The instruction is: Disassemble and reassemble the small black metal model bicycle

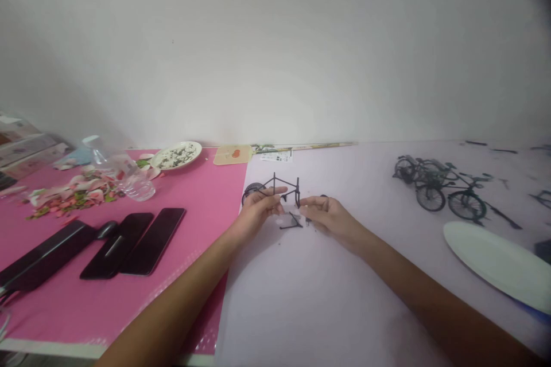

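Observation:
My left hand (257, 210) pinches a small black model bicycle frame (284, 187) and holds it just above the pale table (310, 287); a wheel (252, 189) shows on the frame's left end. My right hand (323, 212) is close to the frame's right side, fingers curled together, seemingly pinching a tiny part that I cannot make out. A small loose black piece (293, 222) lies on the table between the two hands.
Two finished model bicycles (443, 186) stand at the right, with a white plate (495, 264) nearer. On the pink mat (86, 298) lie two dark phones (138, 241), a black case (43, 258), a plastic bottle (124, 175), a dish (176, 156) and scraps.

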### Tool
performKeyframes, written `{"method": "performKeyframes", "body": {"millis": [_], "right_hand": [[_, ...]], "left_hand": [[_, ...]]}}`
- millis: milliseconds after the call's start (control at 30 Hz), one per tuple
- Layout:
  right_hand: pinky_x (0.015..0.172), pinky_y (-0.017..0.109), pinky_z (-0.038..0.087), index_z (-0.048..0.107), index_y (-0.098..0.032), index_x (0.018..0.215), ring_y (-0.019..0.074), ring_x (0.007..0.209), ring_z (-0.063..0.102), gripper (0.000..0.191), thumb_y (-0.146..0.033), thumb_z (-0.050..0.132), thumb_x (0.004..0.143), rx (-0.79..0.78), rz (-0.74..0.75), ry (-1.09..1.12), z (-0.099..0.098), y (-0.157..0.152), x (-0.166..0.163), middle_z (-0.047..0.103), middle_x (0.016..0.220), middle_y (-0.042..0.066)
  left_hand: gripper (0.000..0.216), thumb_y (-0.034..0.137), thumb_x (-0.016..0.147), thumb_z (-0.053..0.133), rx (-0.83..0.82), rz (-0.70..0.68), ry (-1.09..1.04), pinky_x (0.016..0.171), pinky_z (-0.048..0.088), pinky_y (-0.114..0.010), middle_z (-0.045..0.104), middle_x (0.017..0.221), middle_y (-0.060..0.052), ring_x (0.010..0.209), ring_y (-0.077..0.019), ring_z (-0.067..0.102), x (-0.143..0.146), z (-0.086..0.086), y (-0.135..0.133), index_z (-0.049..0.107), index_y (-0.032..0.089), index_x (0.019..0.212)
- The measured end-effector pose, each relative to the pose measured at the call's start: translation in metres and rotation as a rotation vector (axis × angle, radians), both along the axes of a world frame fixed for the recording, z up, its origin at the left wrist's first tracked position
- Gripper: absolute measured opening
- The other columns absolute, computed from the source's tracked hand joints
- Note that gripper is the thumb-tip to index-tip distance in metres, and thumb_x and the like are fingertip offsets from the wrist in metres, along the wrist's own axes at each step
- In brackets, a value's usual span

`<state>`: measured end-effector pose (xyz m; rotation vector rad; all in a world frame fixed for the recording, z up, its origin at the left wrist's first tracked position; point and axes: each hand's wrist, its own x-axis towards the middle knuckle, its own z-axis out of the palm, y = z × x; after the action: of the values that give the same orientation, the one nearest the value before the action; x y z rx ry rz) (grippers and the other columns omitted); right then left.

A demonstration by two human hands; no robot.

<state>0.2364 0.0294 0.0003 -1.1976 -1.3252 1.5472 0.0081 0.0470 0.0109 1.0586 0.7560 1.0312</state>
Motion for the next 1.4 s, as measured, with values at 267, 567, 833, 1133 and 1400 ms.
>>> {"method": "performKeyframes", "body": {"millis": [267,567,833,1133,1400], "right_hand": [[0.045,0.025,0.013,0.071,-0.019,0.107,0.0063,0.044,0.021,0.047,-0.056,0.084,0.080,0.000,0.093,0.039,0.003,-0.002,-0.001,0.037,0.051,-0.011],[0.045,0.023,0.017,0.071,-0.017,0.098,0.0067,0.046,0.028,0.048,-0.058,0.085,0.076,0.056,0.001,-0.062,0.000,-0.001,-0.005,0.043,0.055,-0.008],[0.048,0.023,0.022,0.072,-0.017,0.097,0.0083,0.048,0.033,0.051,-0.062,0.083,0.076,0.111,-0.007,-0.126,0.001,-0.001,-0.006,0.044,0.054,-0.008],[0.050,0.025,0.022,0.071,-0.016,0.094,0.0088,0.050,0.032,0.049,-0.062,0.081,0.078,0.152,0.034,-0.165,-0.001,0.000,-0.006,0.040,0.056,-0.008],[0.050,0.025,0.020,0.073,-0.018,0.093,0.0087,0.050,0.027,0.039,-0.055,0.078,0.083,0.188,0.057,-0.222,-0.003,-0.003,-0.006,0.032,0.056,-0.010]], "left_hand": [[0.040,0.047,0.095,0.063,0.079,-0.074,0.066,0.075,0.048,-0.033,0.073,0.083,-0.012,0.071,-0.0180,0.063,0.004,-0.007,-0.002,0.076,0.011,0.082],[0.033,0.035,0.089,0.069,0.032,-0.160,-0.007,0.074,0.049,-0.033,0.071,0.082,-0.010,0.072,-0.0178,0.062,0.004,-0.011,-0.001,0.079,0.009,0.106],[0.049,0.035,0.087,0.065,0.011,-0.223,0.047,0.067,0.048,-0.034,0.074,0.075,-0.009,0.060,-0.0185,0.063,0.006,-0.013,-0.005,0.068,0.011,0.130],[0.038,0.048,0.099,0.056,0.042,-0.180,0.165,0.061,0.038,-0.029,0.076,0.079,-0.008,0.057,-0.0145,0.060,0.010,-0.012,-0.012,0.061,0.015,0.117],[0.031,0.048,0.096,0.061,0.080,-0.093,0.234,0.060,0.037,-0.027,0.065,0.069,0.000,0.057,-0.0117,0.051,0.012,-0.009,-0.013,0.060,0.018,0.096]]}}
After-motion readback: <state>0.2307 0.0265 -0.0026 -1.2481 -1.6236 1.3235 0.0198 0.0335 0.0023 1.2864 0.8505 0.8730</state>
